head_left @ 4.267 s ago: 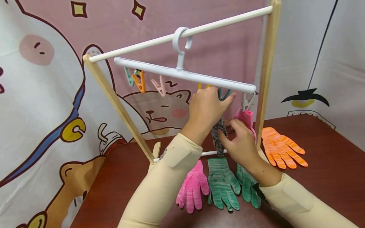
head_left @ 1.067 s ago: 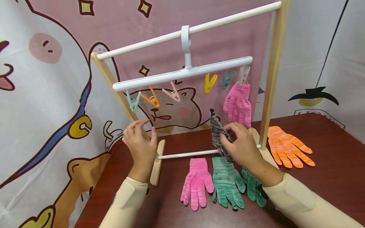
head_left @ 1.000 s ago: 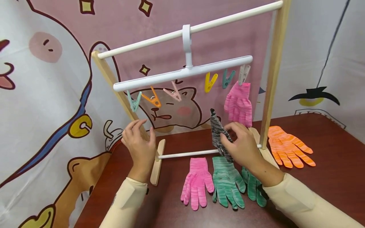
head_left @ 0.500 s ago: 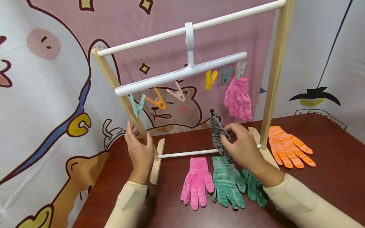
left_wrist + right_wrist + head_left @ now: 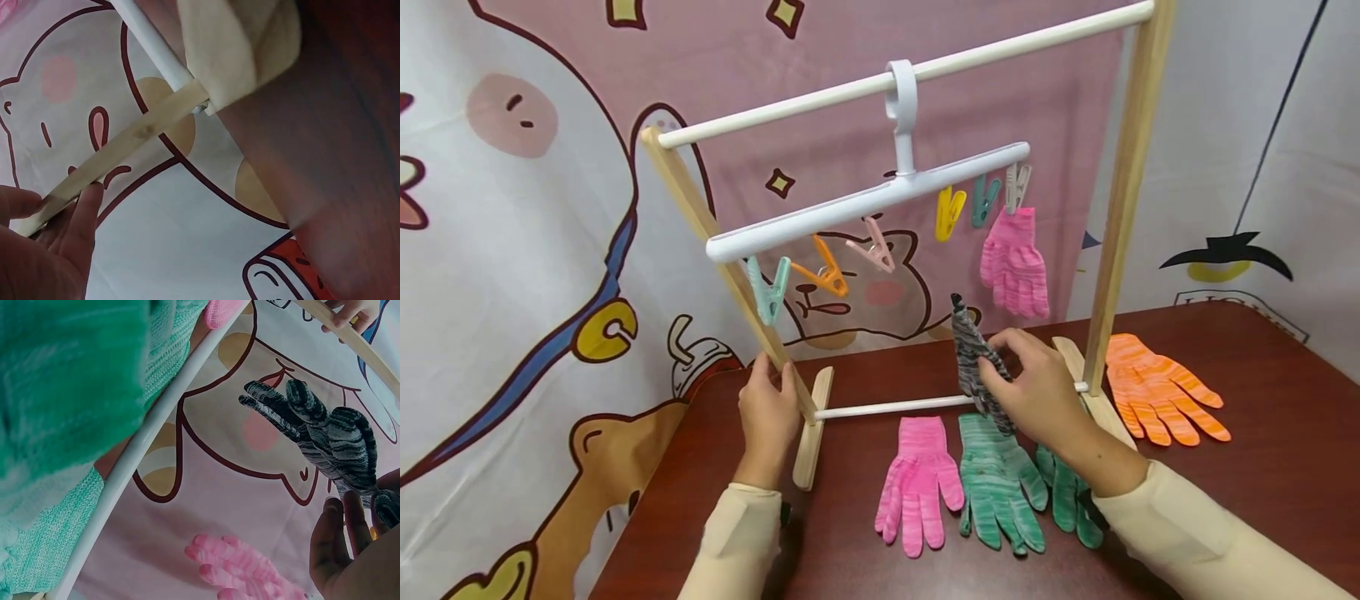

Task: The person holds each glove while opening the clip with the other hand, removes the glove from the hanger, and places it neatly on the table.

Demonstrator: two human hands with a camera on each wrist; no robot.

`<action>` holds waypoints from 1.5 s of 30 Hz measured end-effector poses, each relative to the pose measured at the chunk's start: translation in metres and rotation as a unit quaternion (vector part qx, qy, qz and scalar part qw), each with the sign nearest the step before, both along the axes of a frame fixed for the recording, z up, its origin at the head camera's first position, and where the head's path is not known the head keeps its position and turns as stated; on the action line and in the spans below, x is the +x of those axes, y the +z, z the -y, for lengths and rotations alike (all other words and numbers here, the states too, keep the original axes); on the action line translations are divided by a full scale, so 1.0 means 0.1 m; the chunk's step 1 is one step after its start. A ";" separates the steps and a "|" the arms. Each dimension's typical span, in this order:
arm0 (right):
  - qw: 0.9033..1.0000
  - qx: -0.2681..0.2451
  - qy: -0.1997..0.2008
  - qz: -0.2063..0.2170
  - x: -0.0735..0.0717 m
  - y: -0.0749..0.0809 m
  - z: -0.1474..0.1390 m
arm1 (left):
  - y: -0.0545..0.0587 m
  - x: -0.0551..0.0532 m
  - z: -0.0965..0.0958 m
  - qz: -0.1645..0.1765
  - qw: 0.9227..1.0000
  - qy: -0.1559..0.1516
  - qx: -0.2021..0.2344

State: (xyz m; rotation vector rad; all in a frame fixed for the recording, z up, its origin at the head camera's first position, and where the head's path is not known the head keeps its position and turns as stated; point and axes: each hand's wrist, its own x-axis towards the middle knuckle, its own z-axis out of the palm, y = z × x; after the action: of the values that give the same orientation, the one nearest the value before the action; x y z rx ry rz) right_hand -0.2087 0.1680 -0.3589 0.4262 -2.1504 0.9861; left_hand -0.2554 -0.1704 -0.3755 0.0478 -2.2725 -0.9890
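My right hand [image 5: 1037, 392] pinches a black-and-grey knit glove [image 5: 973, 354] between thumb and fingers, below the hanger. In the right wrist view that glove [image 5: 331, 434] shows its fingers spread out past my fingertips. My left hand [image 5: 767, 408] grips the left wooden post [image 5: 748, 300] of a small drying rack low down, thumb on one side and fingers on the other in the left wrist view. From the rack's top bar hangs a white hanger [image 5: 850, 208] with several coloured clips. A white clip [image 5: 1017, 187] at its right end holds a pink glove [image 5: 1015, 262].
Another pink glove [image 5: 917, 479] and two green gloves, one nearer the middle [image 5: 996, 483] and one partly under my right wrist [image 5: 1067, 496], lie on the dark red table [image 5: 842, 533]. An orange glove [image 5: 1161, 387] lies right of the rack. A cartoon cloth [image 5: 820, 50] hangs behind.
My left hand has come down from the clips and now grips the left post. The hanger has turned on the bar. My right hand has stayed below the hanger with the black-and-grey glove.
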 end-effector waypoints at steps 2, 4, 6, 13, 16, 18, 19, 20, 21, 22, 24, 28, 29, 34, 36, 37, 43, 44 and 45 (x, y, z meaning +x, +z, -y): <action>1.000 -0.003 0.001 0.006 0.01 0.01 0.01 | 0.00 0.00 0.01 -0.002 1.000 -0.008 0.001; 1.000 -0.006 0.002 0.014 0.02 0.01 0.01 | 0.00 0.00 0.01 -0.003 1.000 -0.011 0.000; 1.000 -0.007 0.002 0.023 0.03 0.02 0.02 | 0.00 0.00 0.01 -0.004 1.000 -0.011 -0.001; 0.999 -0.010 0.015 0.044 0.08 0.03 0.06 | -0.02 0.02 0.04 -0.011 1.000 -0.013 -0.002; 0.997 -0.020 0.027 0.063 0.10 0.04 0.09 | -0.02 0.03 0.06 -0.015 1.000 -0.016 -0.005; 0.995 -0.029 0.037 0.087 0.11 0.05 0.11 | -0.02 0.03 0.07 -0.018 1.000 -0.018 -0.004; 0.994 -0.035 0.043 0.100 0.12 0.06 0.12 | -0.02 0.04 0.07 -0.019 1.000 -0.018 -0.005; 0.992 -0.038 0.048 0.113 0.13 0.06 0.13 | -0.02 0.04 0.07 -0.020 1.000 -0.017 -0.005; 0.990 -0.043 0.053 0.126 0.13 0.06 0.15 | -0.02 0.04 0.07 -0.021 1.000 -0.017 -0.003; 0.988 -0.047 0.059 0.138 0.15 0.07 0.17 | -0.02 0.04 0.07 -0.021 1.000 -0.017 -0.002; 0.983 -0.057 0.076 0.158 0.17 0.07 0.21 | -0.01 0.03 0.06 -0.018 1.000 -0.022 0.001; 0.968 -0.076 0.125 0.203 0.20 0.06 0.32 | -0.01 0.02 0.04 -0.011 0.999 -0.033 0.009; 0.962 -0.084 0.141 0.218 0.20 0.06 0.35 | -0.01 0.02 0.04 -0.010 0.999 -0.035 0.012; 0.941 -0.091 0.179 0.274 0.16 0.05 0.55 | 0.00 0.02 0.04 -0.008 0.999 -0.033 0.013; 0.931 -0.095 0.194 0.293 0.13 0.04 0.64 | 0.00 0.02 0.04 -0.005 0.999 -0.032 0.012; 0.926 -0.099 0.202 0.303 0.12 0.04 0.69 | 0.00 0.02 0.04 -0.003 0.999 -0.031 0.013; 0.894 -0.121 0.256 0.347 0.10 -0.04 0.96 | 0.00 0.02 0.05 -0.001 0.999 -0.039 0.010; 0.887 -0.127 0.265 0.355 0.10 -0.05 1.00 | 0.00 0.02 0.05 0.000 0.999 -0.041 0.010; 0.879 -0.136 0.274 0.366 0.11 -0.06 1.04 | 0.00 0.02 0.06 0.001 0.999 -0.041 0.011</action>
State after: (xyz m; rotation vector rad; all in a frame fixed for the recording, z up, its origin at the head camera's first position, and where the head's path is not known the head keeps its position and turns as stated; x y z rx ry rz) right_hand -0.1982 0.0642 -0.3652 0.6096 -2.5277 2.0042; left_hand -0.2537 -0.1763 -0.3753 -0.0356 -2.2819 -1.0573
